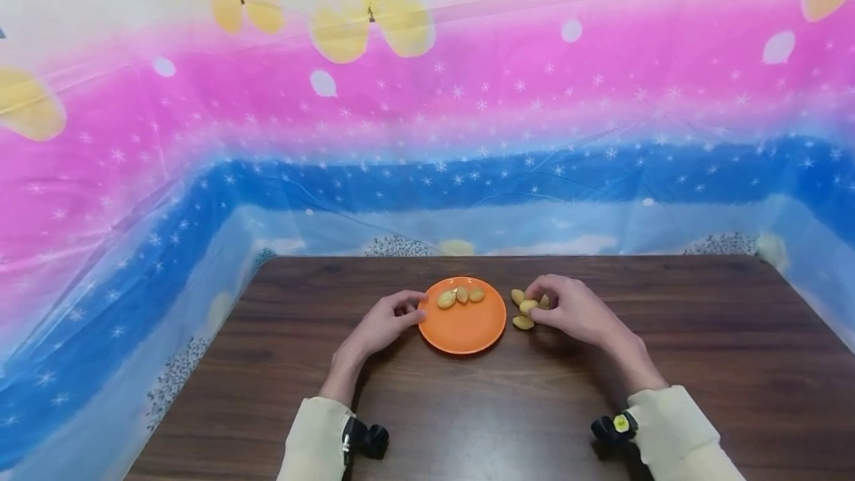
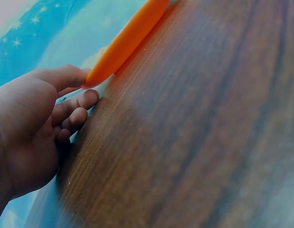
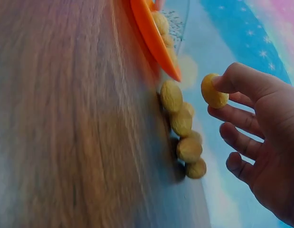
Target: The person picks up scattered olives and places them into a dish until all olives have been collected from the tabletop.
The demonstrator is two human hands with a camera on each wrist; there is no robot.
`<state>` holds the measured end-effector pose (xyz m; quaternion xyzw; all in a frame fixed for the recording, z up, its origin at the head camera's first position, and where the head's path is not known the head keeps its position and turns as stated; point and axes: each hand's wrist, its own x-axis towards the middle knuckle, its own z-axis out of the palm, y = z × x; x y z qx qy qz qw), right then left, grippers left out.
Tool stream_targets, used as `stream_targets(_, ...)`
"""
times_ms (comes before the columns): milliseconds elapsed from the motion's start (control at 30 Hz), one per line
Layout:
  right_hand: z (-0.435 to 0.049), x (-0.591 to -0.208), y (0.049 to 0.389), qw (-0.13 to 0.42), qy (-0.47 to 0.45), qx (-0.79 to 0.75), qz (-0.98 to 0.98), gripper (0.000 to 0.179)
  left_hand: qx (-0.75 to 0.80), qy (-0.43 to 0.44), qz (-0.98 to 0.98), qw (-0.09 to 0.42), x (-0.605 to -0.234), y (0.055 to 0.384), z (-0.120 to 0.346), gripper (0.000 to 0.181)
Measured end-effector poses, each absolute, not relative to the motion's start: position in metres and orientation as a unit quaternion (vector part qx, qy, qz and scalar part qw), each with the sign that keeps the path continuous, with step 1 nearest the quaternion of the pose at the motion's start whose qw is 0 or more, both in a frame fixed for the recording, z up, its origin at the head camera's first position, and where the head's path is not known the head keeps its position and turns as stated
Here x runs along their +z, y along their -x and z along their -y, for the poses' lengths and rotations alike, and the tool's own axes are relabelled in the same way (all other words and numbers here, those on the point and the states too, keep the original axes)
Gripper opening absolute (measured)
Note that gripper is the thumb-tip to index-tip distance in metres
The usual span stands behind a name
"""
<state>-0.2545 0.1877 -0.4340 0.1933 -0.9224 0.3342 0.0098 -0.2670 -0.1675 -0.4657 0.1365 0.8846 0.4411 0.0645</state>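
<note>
An orange plate [image 1: 464, 334] lies on the table with 3 yellow-brown oval nuts [image 1: 446, 300] near its far side. My left hand [image 1: 387, 321] holds the plate's left rim with thumb and fingertips, seen close up in the left wrist view. To the right of the plate, my right hand [image 1: 577, 312] pinches one oval nut [image 3: 214, 91] between thumb and index finger. In the right wrist view, its other fingers are spread loosely below. Several more nuts [image 3: 172, 96] lie grouped on the table beneath that hand, close to the plate's right edge.
The dark wooden table [image 1: 467, 421] reaches back to a pink and blue patterned cloth [image 1: 427, 110] hanging behind and at the sides. Both wrists carry a small black camera [image 1: 366, 438] by the cream sleeves [image 1: 675, 421].
</note>
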Motion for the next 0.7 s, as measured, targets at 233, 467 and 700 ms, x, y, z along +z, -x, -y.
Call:
stream_targets(233, -0.173, -0.434, 0.262, -0.002, -0.208, 0.344, 0.916, 0.016, 0.442, -0.137, -0.884, 0.064, -0.465, 0.265, 0.168, 0.034)
stream_targets(467, -0.159, -0.434, 0.27, 0.002, -0.217, 0.336, 0.917, 0.015, 0.446, -0.14, -0.882, 0.063, -0.464, 0.266, 0.167, 0.034)
stream_targets(700, -0.145, -0.436, 0.277, 0.008, -0.231, 0.317, 0.92, 0.018, 0.446, -0.139, -0.882, 0.065, -0.464, 0.266, 0.168, 0.034)
